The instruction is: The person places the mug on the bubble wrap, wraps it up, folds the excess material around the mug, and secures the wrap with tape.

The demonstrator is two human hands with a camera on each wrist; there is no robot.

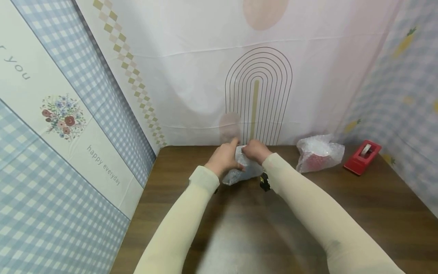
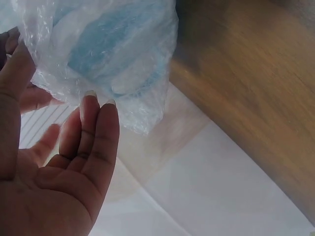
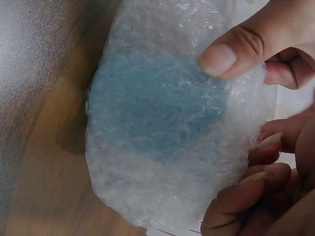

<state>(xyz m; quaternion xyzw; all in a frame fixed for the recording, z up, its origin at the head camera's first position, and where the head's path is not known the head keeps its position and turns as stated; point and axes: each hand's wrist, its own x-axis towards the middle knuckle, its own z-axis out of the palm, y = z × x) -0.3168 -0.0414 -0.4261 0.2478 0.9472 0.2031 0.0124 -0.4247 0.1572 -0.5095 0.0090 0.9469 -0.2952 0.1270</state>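
A bubble-wrapped bundle with something light blue inside stands near the table's back edge, between both hands. My left hand holds its left side: the thumb presses the front face, while the fingers lie extended against the other side. At the top edge, my right hand pinches the wrap with curled fingers. The blue thing's shape is blurred by the bubble wrap, so its kind is unclear.
Another bubble-wrapped bundle, reddish inside, lies to the right. Beside it is a red tape dispenser. The brown wooden table meets a white patterned cloth at the back; checked cloth hangs on the left.
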